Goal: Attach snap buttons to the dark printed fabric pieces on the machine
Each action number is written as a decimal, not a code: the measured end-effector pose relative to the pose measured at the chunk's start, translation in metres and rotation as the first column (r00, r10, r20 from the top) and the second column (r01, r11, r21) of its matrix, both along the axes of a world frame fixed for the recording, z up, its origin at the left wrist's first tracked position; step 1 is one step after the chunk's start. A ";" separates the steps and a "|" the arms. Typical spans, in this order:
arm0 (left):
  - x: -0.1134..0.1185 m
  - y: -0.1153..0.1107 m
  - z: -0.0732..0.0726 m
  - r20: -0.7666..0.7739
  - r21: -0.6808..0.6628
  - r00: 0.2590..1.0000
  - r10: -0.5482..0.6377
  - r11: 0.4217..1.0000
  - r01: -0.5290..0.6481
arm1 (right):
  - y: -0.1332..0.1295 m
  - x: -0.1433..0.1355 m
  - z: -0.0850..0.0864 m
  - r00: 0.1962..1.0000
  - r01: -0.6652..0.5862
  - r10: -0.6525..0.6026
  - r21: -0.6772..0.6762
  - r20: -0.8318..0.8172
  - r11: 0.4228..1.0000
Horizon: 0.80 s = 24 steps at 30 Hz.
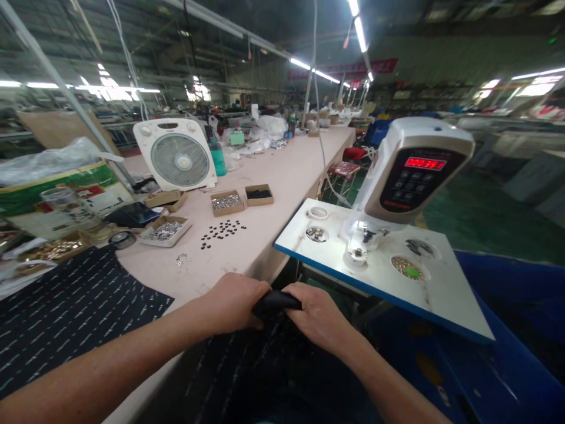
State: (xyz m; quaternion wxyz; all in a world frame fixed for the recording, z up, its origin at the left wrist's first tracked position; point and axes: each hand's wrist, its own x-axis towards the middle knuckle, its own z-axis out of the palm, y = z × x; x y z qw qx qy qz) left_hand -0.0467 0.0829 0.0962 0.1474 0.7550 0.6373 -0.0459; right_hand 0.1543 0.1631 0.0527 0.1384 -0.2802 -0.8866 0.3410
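Observation:
My left hand [236, 302] is closed on the left end of a bunched piece of dark fabric [278, 301]. The other end of the same fabric is pinched in my right hand [314, 309]. Both hands are close together, in front of the table's edge. Dark patterned cloth hangs below them and is partly lost in shadow. To the right of my hands stands a white machine [419, 159] with a red lit display, on a white board [379, 277] with round trays of small metal parts.
On the pink table [282, 188] are a white fan [180, 154], boxes of metal parts [227, 202], an open box of black pieces [259, 194] and scattered black pieces [223, 231]. Dark patterned cloth [83, 306] covers the left corner. A red stool [344, 169] stands beyond the board.

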 end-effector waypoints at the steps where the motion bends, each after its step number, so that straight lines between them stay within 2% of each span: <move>1: -0.003 -0.001 -0.003 -0.036 -0.006 0.999 -0.018 1.000 0.017 | -0.001 0.001 0.000 1.000 0.000 0.000 -0.011 -0.009 1.000; 4: -0.011 0.001 -0.011 -0.015 0.023 1.000 -0.013 1.000 0.014 | -0.005 0.005 0.006 0.999 -0.020 0.022 -0.048 0.030 0.999; 7: -0.014 0.007 -0.014 0.210 0.025 0.975 0.077 0.996 -0.084 | -0.005 0.007 0.011 0.995 -0.021 0.029 -0.087 0.093 0.996; 9: -0.012 0.011 -0.017 0.394 0.016 0.913 0.111 0.992 -0.128 | -0.002 0.008 0.010 0.994 0.002 0.001 -0.026 0.107 1.000; 12: -0.005 0.014 -0.024 0.577 0.019 0.807 0.125 0.986 -0.167 | 0.001 0.011 0.007 0.998 0.069 -0.070 0.113 0.005 0.991; 14: 0.001 0.015 -0.027 0.636 0.005 0.757 0.151 0.980 -0.200 | 0.002 0.013 0.007 0.995 0.084 -0.082 0.042 -0.060 0.996; 17: 0.008 0.014 -0.022 0.678 -0.054 0.707 0.201 0.973 -0.225 | 0.000 0.015 0.011 0.993 0.073 -0.087 -0.176 -0.078 0.982; 19: 0.009 0.014 -0.016 0.710 -0.129 0.671 0.214 0.976 -0.175 | -0.002 0.014 0.016 0.990 0.072 -0.100 -0.250 -0.101 0.965; 21: 0.006 0.014 -0.011 0.761 -0.238 0.611 0.219 0.970 -0.052 | -0.003 0.014 0.022 0.989 0.057 -0.093 -0.292 -0.112 0.955; 23: 0.001 0.014 -0.009 0.790 -0.340 0.562 0.244 0.938 0.071 | -0.003 0.013 0.027 0.994 0.038 -0.069 -0.307 -0.089 0.951; 24: -0.002 0.014 -0.010 0.785 -0.380 0.563 0.259 0.919 0.108 | -0.003 0.014 0.029 0.996 0.027 -0.051 -0.306 -0.069 0.951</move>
